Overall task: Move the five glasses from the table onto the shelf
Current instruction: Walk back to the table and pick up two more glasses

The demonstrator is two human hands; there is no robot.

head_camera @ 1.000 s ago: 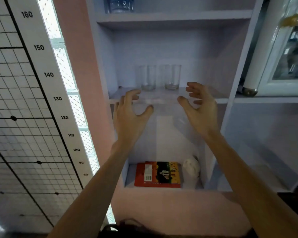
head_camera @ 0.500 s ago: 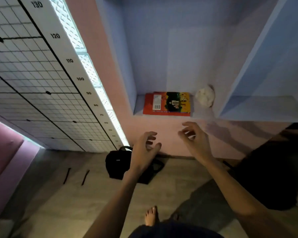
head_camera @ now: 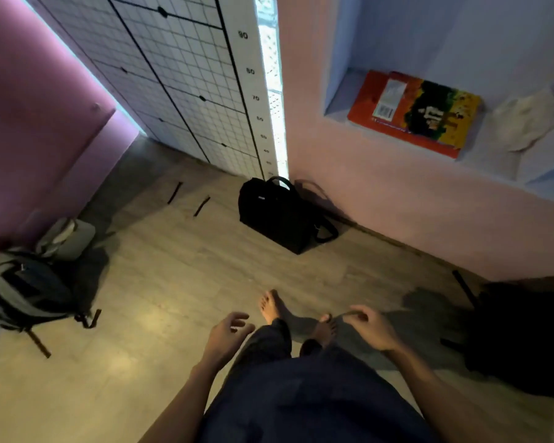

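No glass and no table show in the head view. My left hand (head_camera: 226, 337) hangs low over the floor with loosely spread fingers and holds nothing. My right hand (head_camera: 370, 327) is beside it, fingers curled apart and empty. Only the lowest niche of the shelf unit (head_camera: 339, 100) shows at the upper right, with a red book (head_camera: 413, 111) and a white cloth (head_camera: 525, 121) lying in it.
A black bag (head_camera: 279, 214) stands on the floor against the pink wall. A grey backpack (head_camera: 23, 289) lies at the left. A dark shape (head_camera: 522, 334) sits at the right. My bare feet (head_camera: 274, 306) stand on the wooden floor.
The view has swung down and left from the shelf with its two glasses to the floor. Both empty hands have dropped from shelf height to beside my legs.
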